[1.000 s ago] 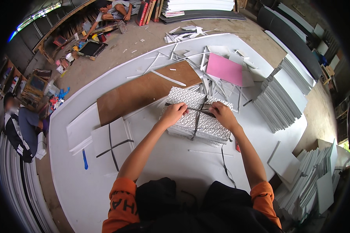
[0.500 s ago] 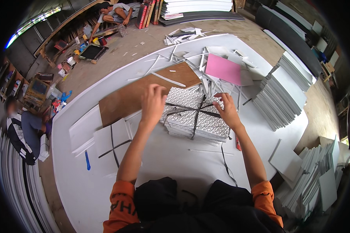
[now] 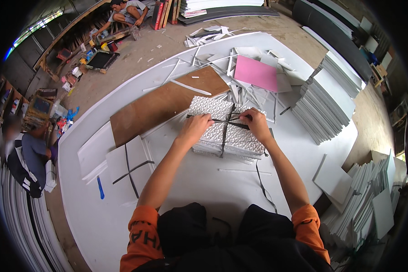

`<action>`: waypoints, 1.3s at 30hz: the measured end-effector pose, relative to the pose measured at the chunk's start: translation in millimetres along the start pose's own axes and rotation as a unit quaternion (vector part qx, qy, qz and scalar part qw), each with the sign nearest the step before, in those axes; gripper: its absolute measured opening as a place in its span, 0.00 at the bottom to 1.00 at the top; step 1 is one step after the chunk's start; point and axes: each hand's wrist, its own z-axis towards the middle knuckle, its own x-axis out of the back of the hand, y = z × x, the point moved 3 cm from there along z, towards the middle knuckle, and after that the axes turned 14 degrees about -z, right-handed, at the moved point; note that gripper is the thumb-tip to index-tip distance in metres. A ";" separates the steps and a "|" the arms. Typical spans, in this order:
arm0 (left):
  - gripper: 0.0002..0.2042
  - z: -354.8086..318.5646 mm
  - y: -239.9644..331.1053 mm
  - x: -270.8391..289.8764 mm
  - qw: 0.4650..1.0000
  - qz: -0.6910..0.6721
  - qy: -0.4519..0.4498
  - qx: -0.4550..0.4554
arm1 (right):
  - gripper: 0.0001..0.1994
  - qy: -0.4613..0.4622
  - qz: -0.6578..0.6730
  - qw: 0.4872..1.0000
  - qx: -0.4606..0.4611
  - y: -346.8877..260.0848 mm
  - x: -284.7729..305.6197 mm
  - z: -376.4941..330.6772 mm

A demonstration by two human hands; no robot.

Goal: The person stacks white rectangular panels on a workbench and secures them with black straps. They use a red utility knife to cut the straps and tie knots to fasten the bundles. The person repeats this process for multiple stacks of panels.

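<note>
A stack of bumpy-textured white sheets [image 3: 242, 138] lies before me, bound crosswise with a black strap [image 3: 224, 138]. My left hand [image 3: 198, 126] is closed over the left part of the top, thumb and fingers pinching the strap just left of the crossing. On the right side, my right hand [image 3: 257, 124] is closed too, its fingertips pinching the strap right of the crossing. The strap between them looks drawn straight; any knot is too small to make out. A loose strap end [image 3: 263, 188] trails over the white surface beside my right forearm.
Left of me lie a smaller strapped white bundle [image 3: 118, 164] and a blue tool [image 3: 100, 188]. Beyond are a brown board [image 3: 167, 102], a pink sheet [image 3: 256, 73] and white offcuts. Tall sheet stacks [image 3: 319, 113] stand right. Two people crouch at the left and far left.
Both hands came down from above the stack, fingers going from spread to pinched on the strap. The whole view has shifted slightly.
</note>
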 end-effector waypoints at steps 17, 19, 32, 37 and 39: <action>0.16 -14.1 52.2 9.1 0.982 0.035 0.181 -0.044 | 0.11 0.201 -0.020 0.908 -0.368 199.0 93.5 -102.9; 0.16 -7.9 60.2 -13.2 0.987 0.014 0.147 -0.061 | 0.10 0.119 -0.095 0.916 -0.370 242.6 50.1 -145.4; 0.15 -17.8 41.1 -42.3 0.988 0.012 0.150 -0.027 | 0.19 -0.072 -0.253 0.891 -0.369 254.4 -65.1 -162.4; 0.16 -9.9 20.8 -5.7 0.993 0.028 0.114 -0.014 | 0.11 0.123 0.190 0.864 -0.449 220.9 10.1 -117.4; 0.16 -11.8 15.3 3.6 0.997 0.020 0.079 -0.016 | 0.09 0.140 0.271 0.877 -0.371 157.1 55.6 -78.6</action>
